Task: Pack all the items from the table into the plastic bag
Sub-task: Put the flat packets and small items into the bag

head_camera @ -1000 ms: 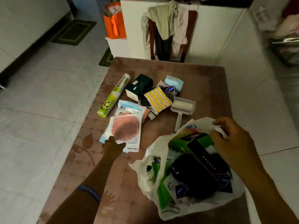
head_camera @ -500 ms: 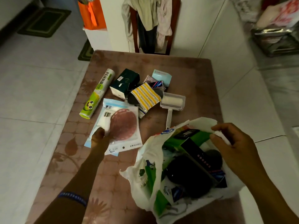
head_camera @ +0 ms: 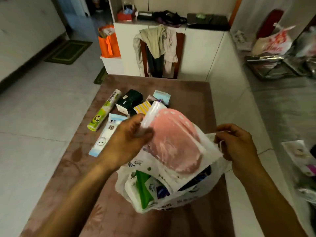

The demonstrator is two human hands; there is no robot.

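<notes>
Left hand fingers grip pink-disc packet above plastic bag; right hand fingers pinch bag rim. Print unreadable.

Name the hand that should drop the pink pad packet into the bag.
Left. The left hand already grips the pink pad packet above the plastic bag, while the right hand pinches the bag's rim, holding its mouth open.

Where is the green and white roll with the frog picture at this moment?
In the head view, the roll lies near the table's left edge, beside the dark green box and the blue-and-white packet.
</notes>
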